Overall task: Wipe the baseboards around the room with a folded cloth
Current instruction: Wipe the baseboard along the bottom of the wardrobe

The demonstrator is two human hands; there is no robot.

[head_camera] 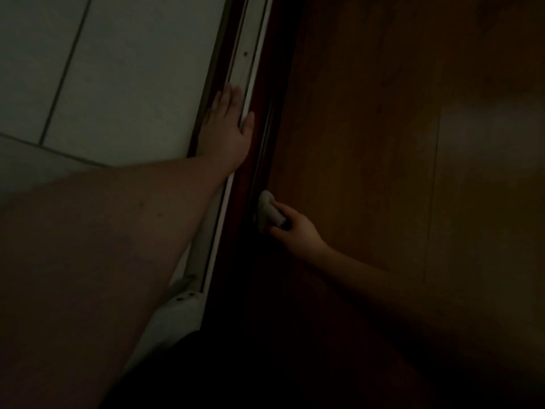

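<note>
Pretty dark shot, so details are limited. The right hand (pixel 290 230) sits just below centre, fingers curled round a small pale cloth (pixel 269 211), bunched or folded up, hard to say which in this light. The cloth pokes out of the hand toward 11 o'clock and its far end is pressed against the dark reddish baseboard (pixel 259 160), a strip that runs on a slant from about 12 o'clock at the top down to roughly 6 o'clock, where it disappears into shadow. So the cloth is touching the board about halfway along its visible length.

The left hand (pixel 228 131) is up at 11 o'clock from the cloth, well apart from it. Its fingers are straight and close together, laid flat along a white rail (pixel 244 59) that runs just beside the baseboard on its left, with the thumb spread out to the right over the board's edge. It grips nothing, just rests there. The left forearm comes in big from the 8 o'clock corner.

Right of the baseboard is a wooden floor (pixel 383 128), brownish, with a faint light patch at 3 o'clock. Left of the rail is a pale tiled surface (pixel 124 72) with a dark seam line at 10 o'clock. Low on the rail, around 7 o'clock, there's a white bracket (pixel 182 299) with a couple of screws.
</note>
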